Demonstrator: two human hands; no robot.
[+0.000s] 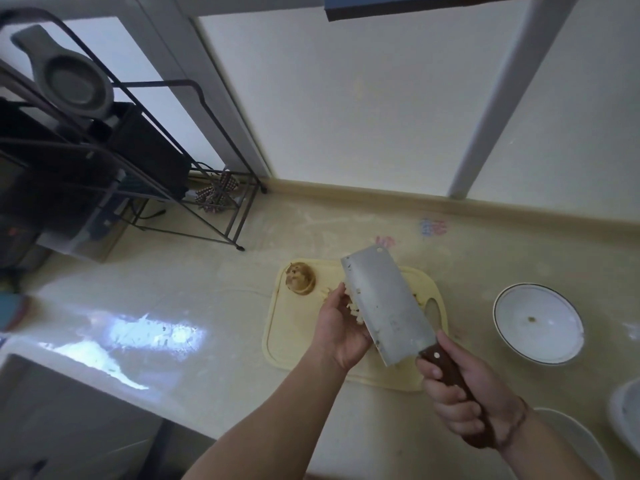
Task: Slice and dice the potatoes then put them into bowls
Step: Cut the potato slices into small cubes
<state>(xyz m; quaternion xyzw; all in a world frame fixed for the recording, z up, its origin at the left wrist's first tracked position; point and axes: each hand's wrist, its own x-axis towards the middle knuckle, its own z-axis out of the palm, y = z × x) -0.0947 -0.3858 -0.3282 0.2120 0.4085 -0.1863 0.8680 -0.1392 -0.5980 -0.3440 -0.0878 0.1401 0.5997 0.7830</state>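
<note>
My right hand (460, 393) grips the dark wooden handle of a broad steel cleaver (384, 306), lifted over the pale yellow cutting board (287, 341). My left hand (341, 329) is pressed against the blade's left face, holding a pile of diced potato (353, 306) between palm and blade. An unpeeled brown potato piece (300, 278) sits at the board's far left corner. A few potato bits lie on the board by its handle hole. A white bowl (538, 323) with a dark rim stands to the right of the board, nearly empty.
A black wire rack (145, 161) with dark appliances stands at the back left of the beige counter. Two more white dishes (585, 441) show at the right edge and bottom right. A sink edge (69, 393) lies at the near left.
</note>
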